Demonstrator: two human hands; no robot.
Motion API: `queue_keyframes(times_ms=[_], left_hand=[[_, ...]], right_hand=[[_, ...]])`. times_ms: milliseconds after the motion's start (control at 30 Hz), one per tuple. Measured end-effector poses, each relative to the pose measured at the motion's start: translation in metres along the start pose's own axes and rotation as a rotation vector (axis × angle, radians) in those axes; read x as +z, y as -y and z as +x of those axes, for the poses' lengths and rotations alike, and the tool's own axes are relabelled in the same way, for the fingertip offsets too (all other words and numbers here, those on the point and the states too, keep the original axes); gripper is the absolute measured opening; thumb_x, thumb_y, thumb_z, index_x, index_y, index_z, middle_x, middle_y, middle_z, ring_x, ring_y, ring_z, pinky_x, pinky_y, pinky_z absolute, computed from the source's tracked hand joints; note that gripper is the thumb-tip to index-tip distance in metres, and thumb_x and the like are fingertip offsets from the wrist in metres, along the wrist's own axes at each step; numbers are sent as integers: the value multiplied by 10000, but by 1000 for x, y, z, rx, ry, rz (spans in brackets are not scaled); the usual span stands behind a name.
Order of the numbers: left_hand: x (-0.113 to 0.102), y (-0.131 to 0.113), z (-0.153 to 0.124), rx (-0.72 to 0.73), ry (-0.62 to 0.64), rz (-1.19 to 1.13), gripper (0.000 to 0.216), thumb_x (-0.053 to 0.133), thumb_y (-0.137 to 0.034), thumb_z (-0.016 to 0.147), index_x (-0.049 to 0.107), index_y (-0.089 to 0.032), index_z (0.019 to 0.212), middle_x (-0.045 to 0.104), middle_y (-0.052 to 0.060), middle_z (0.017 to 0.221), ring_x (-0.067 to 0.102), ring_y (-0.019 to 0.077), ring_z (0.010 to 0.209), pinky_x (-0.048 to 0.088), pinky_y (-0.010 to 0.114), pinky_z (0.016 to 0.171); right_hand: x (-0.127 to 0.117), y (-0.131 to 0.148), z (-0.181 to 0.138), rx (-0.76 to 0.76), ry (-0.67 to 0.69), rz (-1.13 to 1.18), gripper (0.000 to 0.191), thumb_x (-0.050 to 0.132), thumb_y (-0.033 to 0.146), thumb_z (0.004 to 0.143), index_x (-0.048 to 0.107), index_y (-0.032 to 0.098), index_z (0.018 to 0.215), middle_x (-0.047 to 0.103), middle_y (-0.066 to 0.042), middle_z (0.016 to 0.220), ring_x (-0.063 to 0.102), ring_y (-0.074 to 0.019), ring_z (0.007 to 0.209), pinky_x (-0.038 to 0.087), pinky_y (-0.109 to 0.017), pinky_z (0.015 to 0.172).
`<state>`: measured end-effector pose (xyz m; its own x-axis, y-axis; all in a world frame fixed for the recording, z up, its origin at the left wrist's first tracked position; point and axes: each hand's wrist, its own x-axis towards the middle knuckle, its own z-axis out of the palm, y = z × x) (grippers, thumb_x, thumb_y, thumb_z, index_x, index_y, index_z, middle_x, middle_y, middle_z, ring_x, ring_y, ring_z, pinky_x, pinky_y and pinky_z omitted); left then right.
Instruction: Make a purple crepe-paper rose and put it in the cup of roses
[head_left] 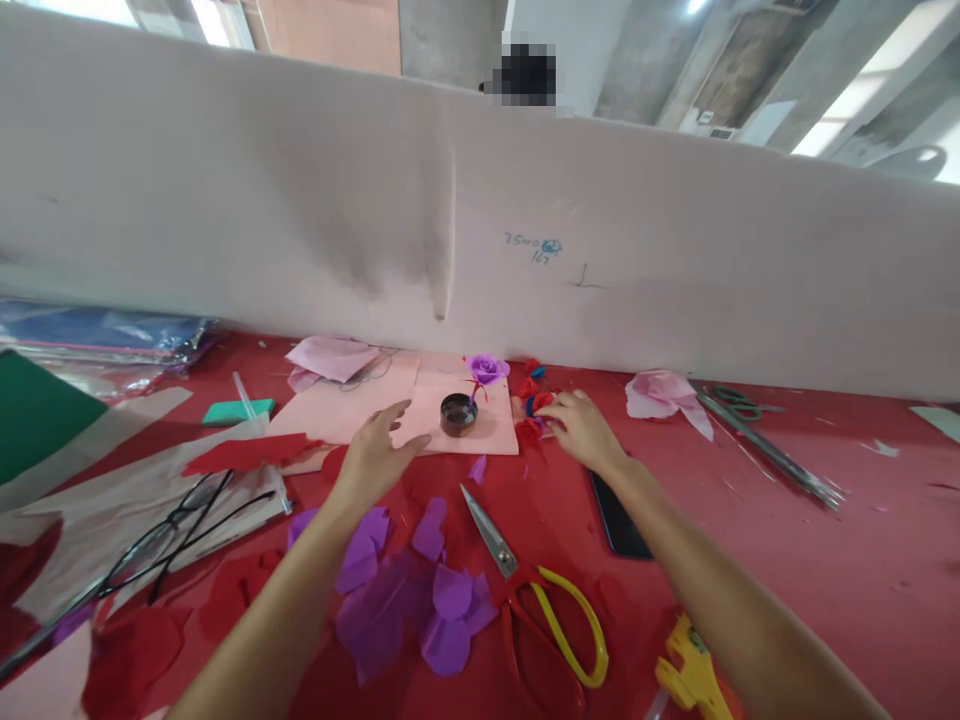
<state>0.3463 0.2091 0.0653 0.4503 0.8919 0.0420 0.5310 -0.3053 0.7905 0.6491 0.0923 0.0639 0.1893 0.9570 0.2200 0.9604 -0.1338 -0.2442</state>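
My left hand (377, 447) lies flat with fingers stretched out on a pink paper sheet (352, 408), close to a small dark round tin (458, 414). A purple paper flower (487, 370) on a red stem stands just behind the tin. My right hand (578, 425) reaches over small red and blue paper flowers (532, 402) at the sheet's right edge, its fingers curled onto them. Whether they grip one is hidden.
Red-and-yellow scissors (525, 590) and purple paper petals (420, 600) lie near me on the red table (825, 590). A dark phone (619, 520) lies under my right forearm, a yellow tool (690, 675) beside it. Eyeglasses (172, 535) left, metal rods (772, 455) right, pale partition (480, 230) behind.
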Motion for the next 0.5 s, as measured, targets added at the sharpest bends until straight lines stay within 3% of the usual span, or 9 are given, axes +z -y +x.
queue_keyframes(times_ms=[133, 500], left_hand=[[-8, 3, -9, -106, -8, -134, 538, 588, -400, 735, 543, -165, 1217, 603, 110, 1218, 589, 229, 1063, 497, 359, 861], [0, -7, -16, -98, 59, -238, 460, 589, -415, 730, 633, -157, 1109, 672, 98, 1121, 623, 227, 1012, 501, 338, 850]], right_hand=[[12, 3, 1, -99, 66, -178, 376, 471, 28, 760, 711, 219, 978, 628, -92, 949, 493, -242, 918, 371, -373, 844], [14, -5, -4, -91, 90, -11, 383, 437, 26, 781, 713, 231, 948, 614, -81, 910, 501, -230, 939, 360, -373, 875]])
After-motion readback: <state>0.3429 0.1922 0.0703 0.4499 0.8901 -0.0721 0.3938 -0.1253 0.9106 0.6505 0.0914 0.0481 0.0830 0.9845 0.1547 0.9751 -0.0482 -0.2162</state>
